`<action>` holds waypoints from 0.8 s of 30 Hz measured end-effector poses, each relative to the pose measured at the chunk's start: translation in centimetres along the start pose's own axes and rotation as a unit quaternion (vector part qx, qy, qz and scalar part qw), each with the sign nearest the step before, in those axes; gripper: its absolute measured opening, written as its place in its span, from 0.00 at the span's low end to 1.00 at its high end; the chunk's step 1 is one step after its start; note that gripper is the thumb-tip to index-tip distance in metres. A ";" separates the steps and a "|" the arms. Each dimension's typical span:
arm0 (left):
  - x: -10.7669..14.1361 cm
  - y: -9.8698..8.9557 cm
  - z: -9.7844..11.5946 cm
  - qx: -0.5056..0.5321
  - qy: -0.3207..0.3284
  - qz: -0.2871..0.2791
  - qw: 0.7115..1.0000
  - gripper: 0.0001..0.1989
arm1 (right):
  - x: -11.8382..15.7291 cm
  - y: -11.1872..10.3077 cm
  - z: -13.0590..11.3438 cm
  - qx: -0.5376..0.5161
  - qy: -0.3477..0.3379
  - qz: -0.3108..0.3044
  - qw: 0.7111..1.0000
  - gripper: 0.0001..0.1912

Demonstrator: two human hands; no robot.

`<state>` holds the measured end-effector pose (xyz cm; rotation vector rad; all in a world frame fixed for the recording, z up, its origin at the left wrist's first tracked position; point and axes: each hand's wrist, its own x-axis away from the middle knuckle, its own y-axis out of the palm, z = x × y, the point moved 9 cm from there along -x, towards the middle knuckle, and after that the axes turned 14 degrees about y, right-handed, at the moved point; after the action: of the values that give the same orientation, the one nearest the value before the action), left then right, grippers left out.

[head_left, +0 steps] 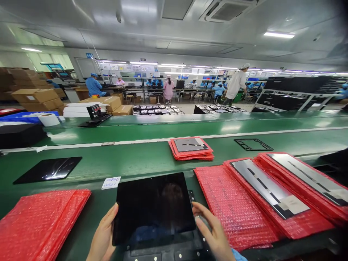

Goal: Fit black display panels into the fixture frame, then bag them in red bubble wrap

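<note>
Fingers of the left hand (104, 233) and right hand (212, 232) spread wide, gripping the black screen (153, 208) by its side edges above the table (141, 159). It's stiff, slick, fragile glass: edges only! Red bubble bags (233, 206) sit just beyond the right fingers.

Bright room, long white ceiling lights (278, 34) shining from above, pale shine on the green conveyor belt (136, 159), soft reflections on the black tablet screen (153, 206), walls bending near the picture edges, dark smudgy blur at the top right corner
</note>
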<state>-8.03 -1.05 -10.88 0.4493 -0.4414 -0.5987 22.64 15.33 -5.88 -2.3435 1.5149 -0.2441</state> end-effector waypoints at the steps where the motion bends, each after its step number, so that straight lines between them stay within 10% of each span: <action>1: 0.1 0.2 -0.1 0.020 -0.008 -0.004 1.000 0.18 | 0.3 0.9 0.7 -0.009 0.024 -0.046 0.999 0.22; 9: 0.5 0.8 0.5 -0.002 0.004 0.016 1.000 0.21 | 1.2 3.9 0.1 -0.124 0.080 -0.134 0.980 0.23; 17: 3.0 3.8 3.7 -0.233 0.065 -0.140 0.960 0.26 | -0.4 4.3 2.3 -0.187 0.114 -0.148 0.965 0.35; 20: 3.3 4.8 7.7 -0.360 0.226 -0.183 0.887 0.18 | -0.6 4.0 2.3 -0.164 0.092 -0.149 0.971 0.35; 24: 5.7 9.6 11.2 -0.467 0.452 -0.299 0.699 0.11 | -0.1 2.5 2.3 -0.148 0.090 -0.131 0.976 0.34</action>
<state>-5.42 -0.52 4.71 -0.1677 1.0103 -1.0397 21.21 14.95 -8.98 -2.8315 1.3960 -0.3222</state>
